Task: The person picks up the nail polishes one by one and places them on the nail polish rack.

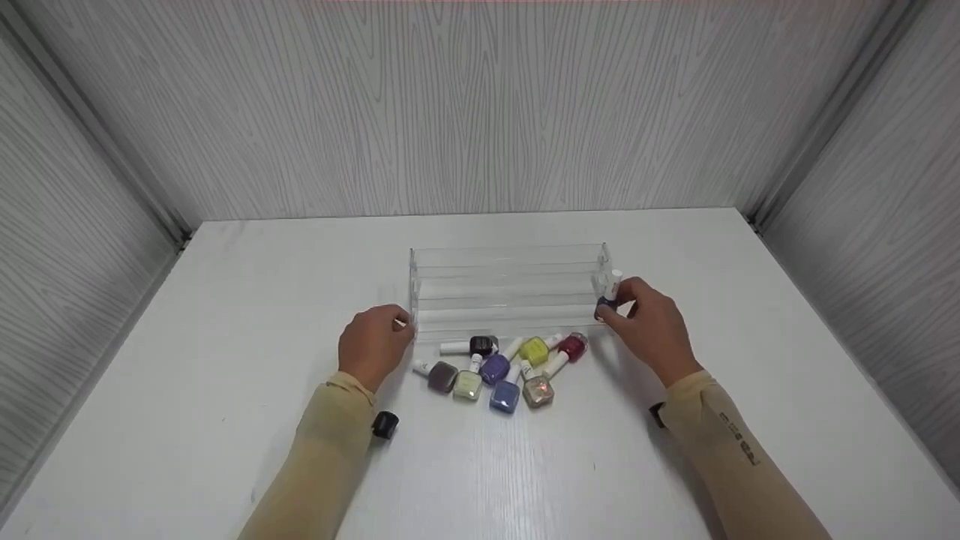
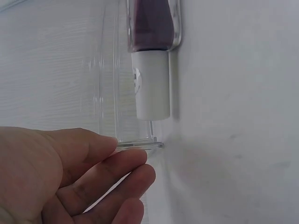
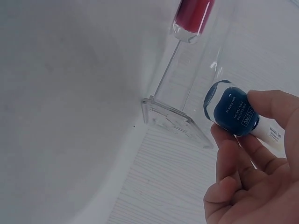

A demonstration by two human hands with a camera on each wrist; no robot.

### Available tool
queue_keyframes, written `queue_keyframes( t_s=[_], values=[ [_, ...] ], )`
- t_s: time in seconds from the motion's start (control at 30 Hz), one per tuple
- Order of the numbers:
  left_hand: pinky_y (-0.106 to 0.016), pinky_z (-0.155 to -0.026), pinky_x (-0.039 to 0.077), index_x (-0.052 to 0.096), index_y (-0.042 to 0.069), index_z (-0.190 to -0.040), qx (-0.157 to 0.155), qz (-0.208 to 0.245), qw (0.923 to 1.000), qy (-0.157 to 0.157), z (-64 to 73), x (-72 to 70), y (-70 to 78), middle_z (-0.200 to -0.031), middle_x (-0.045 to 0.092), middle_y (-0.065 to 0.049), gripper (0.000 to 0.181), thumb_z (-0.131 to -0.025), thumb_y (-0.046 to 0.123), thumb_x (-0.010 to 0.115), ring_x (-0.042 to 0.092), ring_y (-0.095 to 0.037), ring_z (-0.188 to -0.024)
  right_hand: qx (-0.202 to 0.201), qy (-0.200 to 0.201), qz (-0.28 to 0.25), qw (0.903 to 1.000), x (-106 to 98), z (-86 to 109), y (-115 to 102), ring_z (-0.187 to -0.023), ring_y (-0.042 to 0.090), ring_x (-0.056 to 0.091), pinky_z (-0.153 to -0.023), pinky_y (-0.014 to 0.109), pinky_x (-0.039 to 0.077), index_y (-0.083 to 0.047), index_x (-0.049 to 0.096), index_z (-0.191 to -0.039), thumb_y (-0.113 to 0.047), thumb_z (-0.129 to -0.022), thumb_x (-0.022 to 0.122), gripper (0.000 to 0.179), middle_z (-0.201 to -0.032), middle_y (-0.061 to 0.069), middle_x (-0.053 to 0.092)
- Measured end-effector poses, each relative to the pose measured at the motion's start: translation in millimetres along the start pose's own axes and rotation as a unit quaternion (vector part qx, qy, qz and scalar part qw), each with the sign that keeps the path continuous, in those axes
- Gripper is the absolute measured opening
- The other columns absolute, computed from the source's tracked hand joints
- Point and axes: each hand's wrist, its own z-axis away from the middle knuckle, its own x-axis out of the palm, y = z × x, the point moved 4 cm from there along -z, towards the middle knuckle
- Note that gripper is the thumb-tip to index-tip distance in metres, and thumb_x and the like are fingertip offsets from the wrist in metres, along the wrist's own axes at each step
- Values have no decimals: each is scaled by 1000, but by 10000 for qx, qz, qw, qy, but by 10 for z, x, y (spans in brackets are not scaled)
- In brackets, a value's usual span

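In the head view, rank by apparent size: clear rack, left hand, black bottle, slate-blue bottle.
1. Clear rack
2. Left hand
3. Black bottle and slate-blue bottle: too alike to rank

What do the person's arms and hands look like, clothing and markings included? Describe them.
The left hand and right hand wear no gloves. The left sleeve and right sleeve are long and yellowish tan. Dark lettering, too small to read, marks the right one. A small black piece shows beside each sleeve.
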Motion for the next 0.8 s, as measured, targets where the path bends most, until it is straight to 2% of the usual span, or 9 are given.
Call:
queue_keyframes(
  t_s=[0.13, 0.3, 0.67, 0.8],
  values=[
    [-47, -75, 55, 78, 8, -104, -11, -46, 10000, -14, -10, 1, 8, -93, 77, -7, 15, -96, 18, 70, 71, -26, -85, 33, 14, 226, 9997, 35, -26, -3, -80, 22, 58, -68, 36, 41, -9, 65, -112, -32, -96, 73, 30, -111, 9, 73],
    [-46, -74, 54, 78, 10, -103, -90, -55, 9999, -73, -21, 9, 7, -91, 76, -5, 14, -96, 19, 70, 70, -25, -84, -127, 67, 540, 9984, 80, -63, -39, -79, 24, 57, -70, 39, 44, -7, 66, -112, -32, -95, 74, 31, -108, 10, 74],
    [-47, -75, 54, 77, 9, -101, -50, -40, 10000, -35, -17, 20, 13, -91, 77, -6, 13, -95, 18, 70, 71, -26, -85, -288, -35, 819, 9962, 119, -27, -48, -75, 22, 58, -67, 38, 43, -11, 67, -105, -32, -93, 78, 27, -97, 4, 75],
    [-46, -73, 54, 78, 9, -102, -34, -18, 10000, 1, -6, 21, 18, -91, 77, -7, 13, -96, 17, 69, 71, -25, -83, -320, -168, 923, 9951, 142, -26, -45, -73, 20, 59, -64, 37, 44, -9, 68, -106, -33, -92, 79, 30, -100, 5, 77]
  ],
)
